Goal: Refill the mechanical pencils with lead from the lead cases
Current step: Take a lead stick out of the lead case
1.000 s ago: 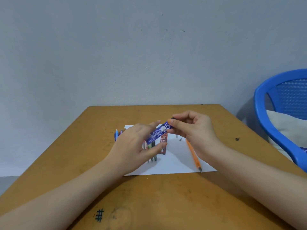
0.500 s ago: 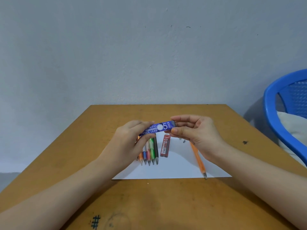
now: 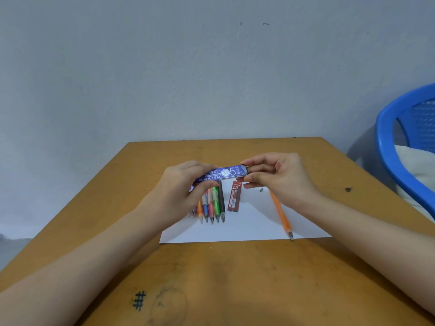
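Observation:
Both hands hold a blue lead case (image 3: 223, 173) level above the white paper sheet (image 3: 249, 225). My left hand (image 3: 181, 187) grips its left end, and my right hand (image 3: 280, 177) pinches its right end between thumb and fingers. Below it, several coloured mechanical pencils (image 3: 213, 205) lie side by side on the paper, tips toward me, partly hidden by my left hand. A red lead case (image 3: 234, 196) lies flat just right of them. An orange pencil (image 3: 281, 215) lies apart on the paper's right side, under my right wrist.
The wooden table (image 3: 211, 278) carries a drawn hash mark (image 3: 139, 300) near its front and a dark spot (image 3: 348, 189) at the right. A small grey bit (image 3: 260, 190) lies on the paper. A blue plastic chair (image 3: 404, 142) stands to the right.
The blue case has levelled out from a tilt and stays held between both hands. My left hand closed round its left end, uncovering the row of pencils and the red case.

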Available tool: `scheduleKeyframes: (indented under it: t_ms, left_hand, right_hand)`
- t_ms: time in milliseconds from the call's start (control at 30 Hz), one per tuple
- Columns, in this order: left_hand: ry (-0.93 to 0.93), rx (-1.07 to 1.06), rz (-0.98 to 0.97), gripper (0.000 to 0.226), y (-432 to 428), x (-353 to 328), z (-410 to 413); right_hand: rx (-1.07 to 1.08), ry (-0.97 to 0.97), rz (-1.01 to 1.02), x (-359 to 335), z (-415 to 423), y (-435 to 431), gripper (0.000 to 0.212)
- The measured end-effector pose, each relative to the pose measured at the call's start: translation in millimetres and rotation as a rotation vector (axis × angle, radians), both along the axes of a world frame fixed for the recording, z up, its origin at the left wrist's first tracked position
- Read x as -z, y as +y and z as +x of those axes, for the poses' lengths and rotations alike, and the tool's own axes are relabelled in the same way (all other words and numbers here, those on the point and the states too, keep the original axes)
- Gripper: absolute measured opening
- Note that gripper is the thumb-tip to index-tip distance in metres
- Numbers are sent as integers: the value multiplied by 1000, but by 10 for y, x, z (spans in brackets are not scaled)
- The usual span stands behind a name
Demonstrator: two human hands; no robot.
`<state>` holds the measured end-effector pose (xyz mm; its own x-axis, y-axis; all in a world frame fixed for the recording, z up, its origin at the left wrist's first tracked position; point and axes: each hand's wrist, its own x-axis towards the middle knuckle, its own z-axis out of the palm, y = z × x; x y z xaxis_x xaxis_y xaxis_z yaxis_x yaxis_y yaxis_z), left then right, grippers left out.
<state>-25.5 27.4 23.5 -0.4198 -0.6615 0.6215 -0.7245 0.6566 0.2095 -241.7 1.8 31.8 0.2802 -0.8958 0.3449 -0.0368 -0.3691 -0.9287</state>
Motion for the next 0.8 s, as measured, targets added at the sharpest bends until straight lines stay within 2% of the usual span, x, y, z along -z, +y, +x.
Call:
scheduleKeyframes:
  t_ms: [500,700,800]
  left_hand:
    - [-20,4,-14,37,-67,50,28]
    - [-15,-3,-10,35,-92,84,41]
    - [48,-17,-13,35,-90,82,25]
  right_hand:
    - [38,83,-67,62,8,-11,31]
    - [48,53,-19,77,-8,-87,34]
    - [12,-70,74,87,14,-73,28]
